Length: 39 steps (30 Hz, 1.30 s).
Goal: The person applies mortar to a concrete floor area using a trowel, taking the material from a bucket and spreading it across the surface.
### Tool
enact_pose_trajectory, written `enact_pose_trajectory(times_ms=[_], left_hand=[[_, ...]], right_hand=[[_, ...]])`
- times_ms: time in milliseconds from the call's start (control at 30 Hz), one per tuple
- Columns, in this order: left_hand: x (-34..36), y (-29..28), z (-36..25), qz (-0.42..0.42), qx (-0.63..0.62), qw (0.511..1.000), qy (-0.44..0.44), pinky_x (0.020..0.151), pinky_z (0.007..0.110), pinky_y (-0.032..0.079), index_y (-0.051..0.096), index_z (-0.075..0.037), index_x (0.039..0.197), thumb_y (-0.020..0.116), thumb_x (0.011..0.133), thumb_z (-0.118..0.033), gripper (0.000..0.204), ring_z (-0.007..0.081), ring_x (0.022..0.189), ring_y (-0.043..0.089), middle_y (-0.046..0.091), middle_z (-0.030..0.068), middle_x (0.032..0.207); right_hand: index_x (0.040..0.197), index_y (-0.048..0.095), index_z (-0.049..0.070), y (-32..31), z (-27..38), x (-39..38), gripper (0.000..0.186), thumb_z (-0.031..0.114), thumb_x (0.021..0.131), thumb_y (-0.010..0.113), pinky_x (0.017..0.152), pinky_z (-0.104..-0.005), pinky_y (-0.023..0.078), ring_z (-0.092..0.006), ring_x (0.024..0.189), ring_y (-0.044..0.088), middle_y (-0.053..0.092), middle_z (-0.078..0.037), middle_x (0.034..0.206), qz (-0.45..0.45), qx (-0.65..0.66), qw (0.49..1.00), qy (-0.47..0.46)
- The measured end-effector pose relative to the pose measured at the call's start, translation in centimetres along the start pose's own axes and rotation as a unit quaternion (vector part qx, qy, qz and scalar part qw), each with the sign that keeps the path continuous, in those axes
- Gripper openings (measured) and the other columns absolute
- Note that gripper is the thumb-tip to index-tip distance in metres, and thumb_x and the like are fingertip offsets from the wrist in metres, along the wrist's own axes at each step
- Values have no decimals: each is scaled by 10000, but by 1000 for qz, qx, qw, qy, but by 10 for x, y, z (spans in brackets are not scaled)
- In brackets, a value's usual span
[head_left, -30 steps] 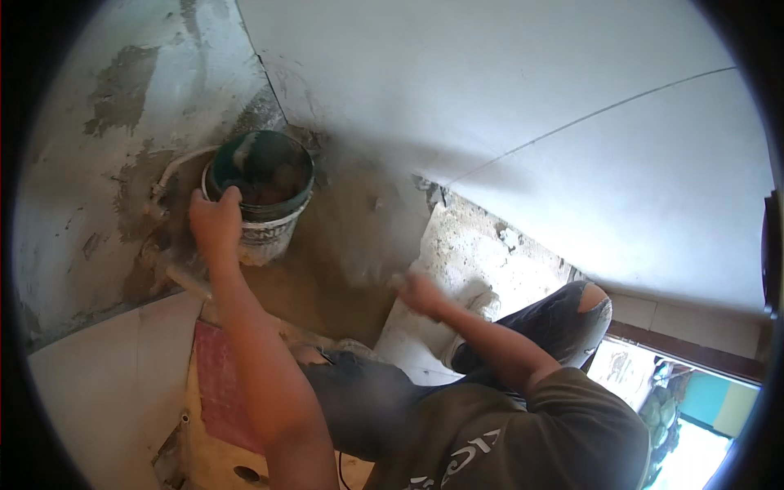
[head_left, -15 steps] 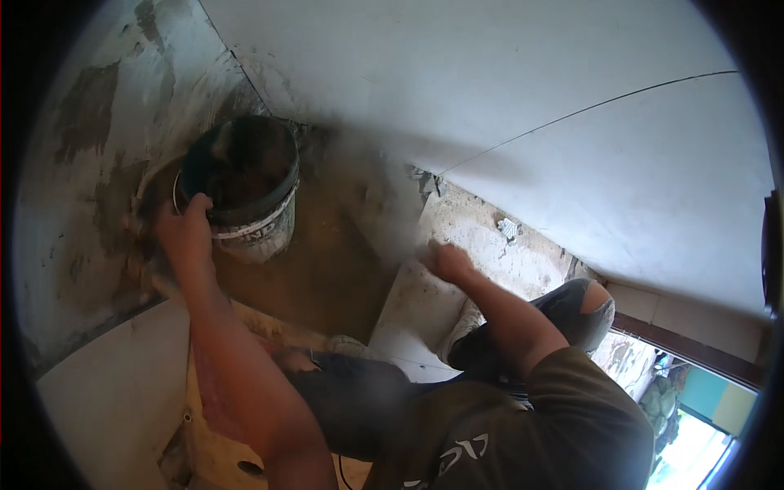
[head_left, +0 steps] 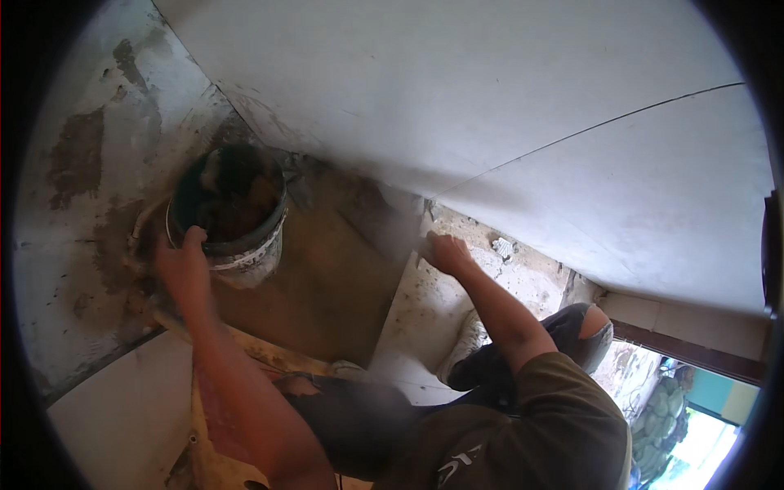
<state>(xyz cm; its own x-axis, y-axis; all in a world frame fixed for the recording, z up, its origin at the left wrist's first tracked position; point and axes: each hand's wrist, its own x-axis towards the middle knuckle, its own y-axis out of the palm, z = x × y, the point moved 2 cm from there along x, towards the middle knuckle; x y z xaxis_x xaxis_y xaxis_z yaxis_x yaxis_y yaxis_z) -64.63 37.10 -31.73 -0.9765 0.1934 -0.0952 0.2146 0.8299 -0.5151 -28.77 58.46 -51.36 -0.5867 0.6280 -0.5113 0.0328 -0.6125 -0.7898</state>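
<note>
A bucket [head_left: 255, 263] with a pale, smeared outer wall and a dark green inside stands tilted in the corner. Brownish residue marks its inner wall. My left hand [head_left: 184, 255] grips the bucket's near rim, thumb over the edge, beside the thin wire handle. To the right, my right hand [head_left: 447, 253] is closed in a fist above the border between brown floor and pale board. What it holds is too blurred to name; a hazy grey flat shape [head_left: 382, 219] lies just left of it. Wet-looking brown material [head_left: 318, 273] covers the floor between my hands.
A large white wall panel [head_left: 457, 90] rises ahead, and a stained wall [head_left: 77, 196] stands at left. A pale board [head_left: 408, 327] lies under my right foot. Behind my right knee is a doorway with bright light and stacked sacks [head_left: 660, 416]. A shell-shaped white scrap [head_left: 504, 247] lies near the wall.
The bucket and left hand appear lower and slightly left in the view, which has shifted. The right hand stays closed at nearly the same spot. The bucket's opening shows less blur.
</note>
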Motion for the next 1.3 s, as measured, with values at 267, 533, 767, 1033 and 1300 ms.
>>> enact_pose_trajectory(times_ms=[267,533,767,1033,1300], left_hand=[[-14,5,-16,30,-68,997,-29,530,304,479,591,41,983,618,726,-116,302,159,619,566,613,95,828],[-9,12,-19,52,-1,999,1,504,288,475,598,34,986,607,729,-101,291,162,624,574,623,92,842],[-10,4,-30,60,-57,996,-35,557,307,486,592,45,974,609,722,-103,292,159,633,579,625,92,853],[13,4,-1,23,2,1000,19,659,333,480,585,70,1014,621,702,-140,377,214,733,607,638,134,879],[17,-6,9,32,15,999,-18,829,378,459,585,87,1026,633,680,-167,432,290,826,598,646,187,953]], right_hand=[[1093,576,86,-13,-25,27,437,475,895,541,762,-532,502,-436,877,649,671,-245,903,-2,-32,999,32],[1065,622,51,31,7,3,454,454,922,468,869,-495,487,-397,980,633,676,-211,998,15,31,999,15],[1053,603,45,-2,28,-21,473,486,922,493,852,-485,487,-360,1039,606,645,-193,1062,27,13,999,21],[1110,492,66,-17,36,-35,304,261,897,590,745,-512,488,-429,893,596,579,-205,1000,-53,-60,995,-65],[1101,424,0,82,-3,-155,350,243,907,584,739,-543,463,-479,867,576,562,-269,955,-212,44,972,87]])
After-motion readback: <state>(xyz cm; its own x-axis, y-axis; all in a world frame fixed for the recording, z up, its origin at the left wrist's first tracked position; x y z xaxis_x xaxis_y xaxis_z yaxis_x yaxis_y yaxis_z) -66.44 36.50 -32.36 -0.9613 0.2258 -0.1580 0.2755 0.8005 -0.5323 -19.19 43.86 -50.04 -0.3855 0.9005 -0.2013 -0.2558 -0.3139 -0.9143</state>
